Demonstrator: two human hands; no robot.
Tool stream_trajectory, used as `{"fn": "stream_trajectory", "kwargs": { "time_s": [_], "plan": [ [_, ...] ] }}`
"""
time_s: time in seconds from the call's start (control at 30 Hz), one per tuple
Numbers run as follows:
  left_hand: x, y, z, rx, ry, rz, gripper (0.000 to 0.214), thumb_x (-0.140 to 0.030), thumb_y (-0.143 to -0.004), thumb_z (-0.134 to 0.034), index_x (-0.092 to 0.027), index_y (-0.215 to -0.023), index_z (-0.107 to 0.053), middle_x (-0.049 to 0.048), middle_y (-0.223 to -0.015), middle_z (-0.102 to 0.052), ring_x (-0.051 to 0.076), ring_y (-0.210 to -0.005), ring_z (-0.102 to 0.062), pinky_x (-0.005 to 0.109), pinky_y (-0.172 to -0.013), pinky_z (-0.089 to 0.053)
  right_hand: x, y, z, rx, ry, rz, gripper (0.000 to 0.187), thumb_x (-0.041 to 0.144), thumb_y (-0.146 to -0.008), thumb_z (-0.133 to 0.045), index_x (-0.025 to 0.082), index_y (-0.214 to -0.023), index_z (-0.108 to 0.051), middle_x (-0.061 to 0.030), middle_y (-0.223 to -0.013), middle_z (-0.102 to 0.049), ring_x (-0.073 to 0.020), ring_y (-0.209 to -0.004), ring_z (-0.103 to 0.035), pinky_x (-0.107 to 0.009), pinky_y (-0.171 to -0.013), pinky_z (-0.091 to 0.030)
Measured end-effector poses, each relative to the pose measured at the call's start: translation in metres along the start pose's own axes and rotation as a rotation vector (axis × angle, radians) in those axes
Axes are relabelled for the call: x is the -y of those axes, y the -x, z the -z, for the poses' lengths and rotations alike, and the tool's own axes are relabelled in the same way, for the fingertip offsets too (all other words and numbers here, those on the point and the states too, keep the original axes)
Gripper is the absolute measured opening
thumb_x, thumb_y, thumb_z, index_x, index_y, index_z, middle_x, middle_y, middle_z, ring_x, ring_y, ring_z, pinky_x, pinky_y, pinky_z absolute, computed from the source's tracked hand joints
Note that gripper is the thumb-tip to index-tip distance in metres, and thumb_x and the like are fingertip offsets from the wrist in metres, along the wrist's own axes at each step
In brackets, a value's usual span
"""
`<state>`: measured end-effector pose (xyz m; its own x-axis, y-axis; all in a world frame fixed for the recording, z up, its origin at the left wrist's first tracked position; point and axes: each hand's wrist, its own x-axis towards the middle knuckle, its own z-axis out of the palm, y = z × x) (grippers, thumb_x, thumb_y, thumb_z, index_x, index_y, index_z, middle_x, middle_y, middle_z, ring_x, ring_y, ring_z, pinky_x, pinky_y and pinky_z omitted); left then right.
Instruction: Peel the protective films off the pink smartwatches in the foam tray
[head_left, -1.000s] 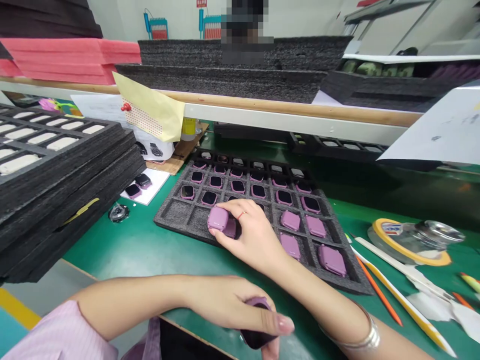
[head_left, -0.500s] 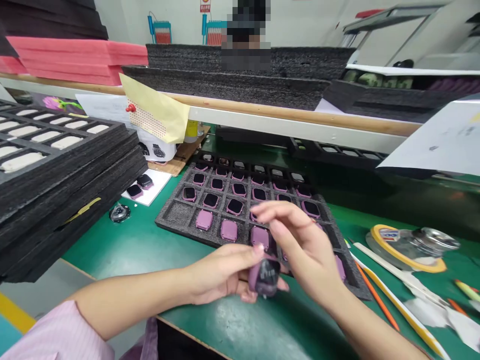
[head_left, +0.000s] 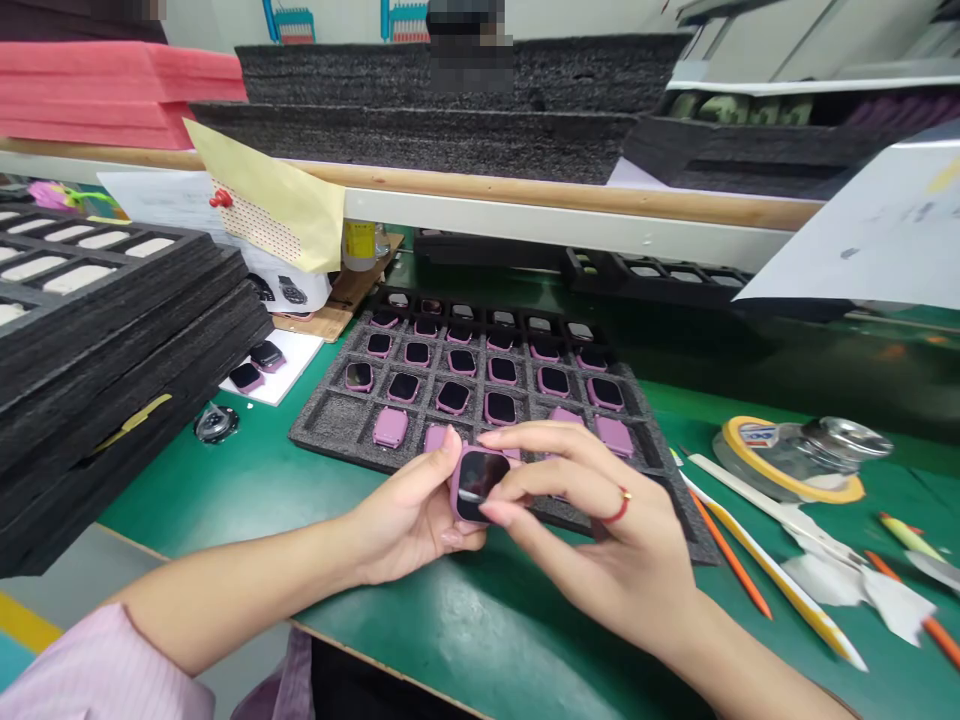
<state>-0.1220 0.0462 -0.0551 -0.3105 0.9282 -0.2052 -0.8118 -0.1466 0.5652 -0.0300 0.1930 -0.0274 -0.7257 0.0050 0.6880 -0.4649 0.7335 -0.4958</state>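
Filling the far left of the green counter (head_left: pixel 157 490), a stack of black foam trays (head_left: pixel 127 340) holds pale oblong pieces in its rectangular cells. Just beside it, a white card (head_left: pixel 289 360) carries two watches with pink cases, and a round clear part (head_left: pixel 216 424) lies near the stack's side. Next comes a single black foam tray (head_left: pixel 315 430), lying flat with a grid of cells. Its far rows hold watches with dark screens facing up, while the nearest rows show pink backs.

Over the tray's front edge, the left hand (head_left: pixel 409 510) has its grip clamped on a pink smartwatch (head_left: pixel 476 485), thumb and fingers pressing the case, with the screen tilted up. The watch sits above the tray, not in a cell. From the other side, the right hand (head_left: pixel 600 540), wearing a red ring (head_left: pixel 619 508), closes thumb and forefinger on the same watch, the forefinger reaching over the screen. Below both hands, the counter runs on to its front edge (head_left: pixel 390 665). Further right, a yellow tape roll (head_left: pixel 787 460) lies against a glass dish (head_left: pixel 844 440), with an orange pencil (head_left: pixel 731 555) nearby.
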Motion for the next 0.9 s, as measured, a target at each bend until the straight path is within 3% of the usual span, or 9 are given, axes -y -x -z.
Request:
{"fn": "stream_trajectory", "kwargs": {
  "time_s": [0.17,0.23,0.37,0.43,0.73,0.9],
  "plan": [
    [0.0,0.0,0.001,0.029,0.005,0.021,0.051,-0.058,-0.08,-0.076,-0.01,-0.098,-0.074,0.0095,-0.083,-0.069,0.004,-0.051,-0.04,0.016,-0.045,-0.029,0.002,0.004,0.006,-0.335,-0.172,-0.189,0.015,0.014,-0.09,-0.068,0.028,-0.086,-0.066,-0.0009,-0.082,-0.072,-0.0195,-0.08,-0.072,-0.037,-0.075,-0.064],
    [-0.001,0.001,0.002,0.036,0.016,0.017,0.053,-0.058,-0.081,-0.075,-0.011,-0.103,-0.074,0.0111,-0.088,-0.072,0.004,-0.05,-0.04,0.017,-0.045,-0.028,0.002,0.007,0.006,-0.278,-0.224,-0.212,0.012,0.019,-0.09,-0.07,0.029,-0.096,-0.066,-0.0033,-0.095,-0.073,-0.0213,-0.092,-0.073,-0.039,-0.082,-0.064],
    [-0.001,0.0,0.003,0.051,0.008,0.013,0.054,-0.061,-0.084,-0.07,-0.012,-0.104,-0.074,0.0101,-0.088,-0.073,0.004,-0.048,-0.039,0.019,-0.046,-0.03,-0.001,0.013,0.0,0.014,-0.142,-0.161,0.055,0.035,-0.08,-0.083,0.027,-0.128,-0.058,-0.0109,-0.128,-0.064,-0.0275,-0.123,-0.063,-0.047,-0.103,-0.057],
    [-0.001,0.0,0.003,0.066,0.008,0.012,0.053,-0.062,-0.083,-0.07,-0.012,-0.101,-0.074,0.0092,-0.088,-0.073,0.004,-0.049,-0.041,0.019,-0.047,-0.033,-0.003,0.013,-0.004,0.067,-0.099,-0.143,0.059,0.036,-0.08,-0.082,0.027,-0.132,-0.056,-0.0115,-0.128,-0.064,-0.0274,-0.123,-0.061,-0.046,-0.102,-0.057],
    [0.0,0.001,0.003,0.081,0.0,0.005,0.051,-0.061,-0.082,-0.072,-0.012,-0.095,-0.073,0.0085,-0.085,-0.071,0.006,-0.054,-0.048,0.02,-0.051,-0.034,-0.005,0.013,-0.008,0.073,-0.159,-0.129,0.049,0.03,-0.085,-0.078,0.029,-0.13,-0.057,-0.0081,-0.122,-0.067,-0.0238,-0.119,-0.064,-0.037,-0.092,-0.062],
    [-0.001,0.003,0.002,0.067,0.007,0.02,0.051,-0.06,-0.079,-0.075,-0.014,-0.101,-0.075,0.0078,-0.085,-0.071,0.005,-0.052,-0.048,0.019,-0.051,-0.034,-0.005,0.015,-0.007,0.096,-0.188,-0.174,0.058,0.03,-0.084,-0.078,0.03,-0.136,-0.053,-0.0092,-0.131,-0.063,-0.0256,-0.126,-0.061,-0.041,-0.1,-0.059]
  ]
}}
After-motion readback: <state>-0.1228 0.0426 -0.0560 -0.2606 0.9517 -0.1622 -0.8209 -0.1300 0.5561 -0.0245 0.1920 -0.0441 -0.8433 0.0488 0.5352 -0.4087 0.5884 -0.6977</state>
